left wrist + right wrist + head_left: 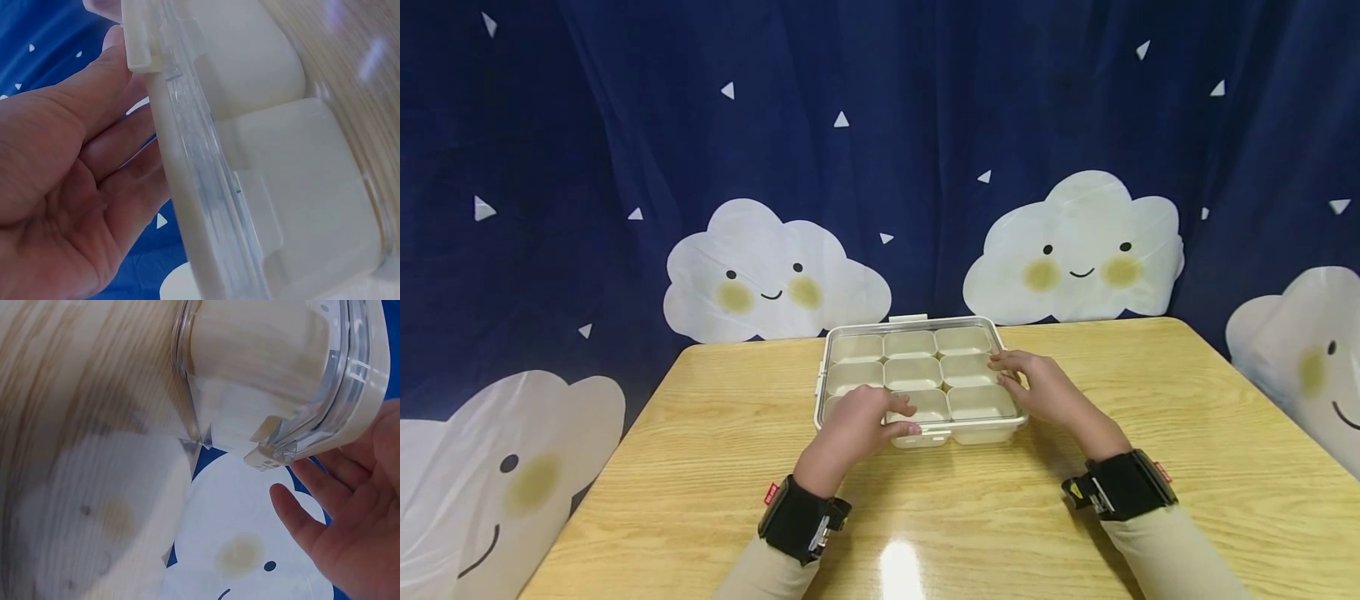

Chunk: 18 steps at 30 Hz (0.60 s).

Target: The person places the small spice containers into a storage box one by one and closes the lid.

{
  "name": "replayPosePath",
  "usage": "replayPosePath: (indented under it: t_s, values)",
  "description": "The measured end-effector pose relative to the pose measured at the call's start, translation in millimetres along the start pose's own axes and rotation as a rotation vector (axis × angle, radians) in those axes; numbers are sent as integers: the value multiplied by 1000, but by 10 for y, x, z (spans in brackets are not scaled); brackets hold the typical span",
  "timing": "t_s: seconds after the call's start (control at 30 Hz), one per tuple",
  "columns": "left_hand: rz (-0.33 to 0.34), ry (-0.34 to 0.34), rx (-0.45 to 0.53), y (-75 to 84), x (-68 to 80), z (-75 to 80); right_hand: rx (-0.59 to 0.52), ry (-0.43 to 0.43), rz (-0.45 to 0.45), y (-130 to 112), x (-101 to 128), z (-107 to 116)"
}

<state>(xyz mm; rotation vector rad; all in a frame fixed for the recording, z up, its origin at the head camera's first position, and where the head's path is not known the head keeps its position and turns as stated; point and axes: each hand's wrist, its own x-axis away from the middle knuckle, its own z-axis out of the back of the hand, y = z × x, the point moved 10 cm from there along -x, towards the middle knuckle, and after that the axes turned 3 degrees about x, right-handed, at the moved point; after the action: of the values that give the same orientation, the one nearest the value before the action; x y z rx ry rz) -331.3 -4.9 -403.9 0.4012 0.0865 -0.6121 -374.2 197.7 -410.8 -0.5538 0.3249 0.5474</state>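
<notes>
A cream box (912,325) with a clear lid and nine square cups inside stands at the far middle of the wooden table (970,517). My left hand (868,421) lies over its near left corner, fingers stretched on the lid, thumb by the front latch (917,440). My right hand (1037,387) rests with relaxed fingers on the lid's right edge. The left wrist view has the left hand (69,187) flat along the box (262,187) rim. In the right wrist view the right hand (337,512) is spread just beside the box (275,381) corner and a small latch (269,456).
A second latch (908,318) sits on the box's far side. A dark blue curtain with smiling clouds (775,275) hangs right behind the table. Bare tabletop lies to the left, right and front of the box. Both wrists wear black camera bands.
</notes>
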Motion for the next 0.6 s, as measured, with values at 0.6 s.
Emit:
replayPosePath:
  t_s: [0.6]
  values:
    - [-52, 39, -135, 131, 39, -63, -16, 19, -21, 19, -2, -9]
